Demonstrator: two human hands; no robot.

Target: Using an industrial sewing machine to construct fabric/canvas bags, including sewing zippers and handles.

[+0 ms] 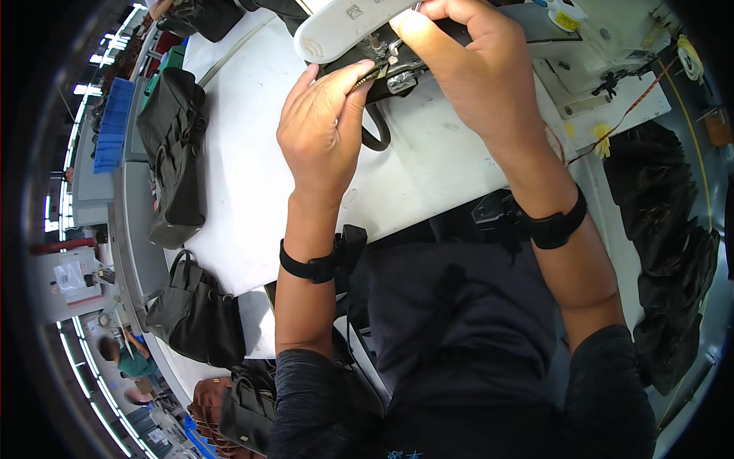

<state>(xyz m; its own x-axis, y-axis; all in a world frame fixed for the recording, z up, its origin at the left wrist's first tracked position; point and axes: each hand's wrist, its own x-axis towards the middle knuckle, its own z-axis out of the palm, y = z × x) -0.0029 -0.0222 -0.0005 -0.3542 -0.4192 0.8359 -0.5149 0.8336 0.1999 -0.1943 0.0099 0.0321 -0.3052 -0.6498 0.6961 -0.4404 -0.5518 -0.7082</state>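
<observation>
At the top of the view, both hands work around the needle area of a white sewing machine [344, 32]. My left hand [321, 138] has its thumb and fingers closed on the edge of a black bag [376, 92], where a strip of brass-coloured zipper shows. A black strap loop of this bag [380, 136] hangs down over the white table. My right hand [489, 84] is bent beside the machine's head, thumb and forefinger close together near the metal presser foot [401, 80]. What those fingers pinch, if anything, is hidden.
Black bags [172, 161] stand along the left of the white table [252, 145], another handbag [199, 314] nearer me. Brown bags [210, 409] lie at lower left. Black pieces [657, 229] hang at right. A red-brown cord [631, 111] crosses the right tabletop.
</observation>
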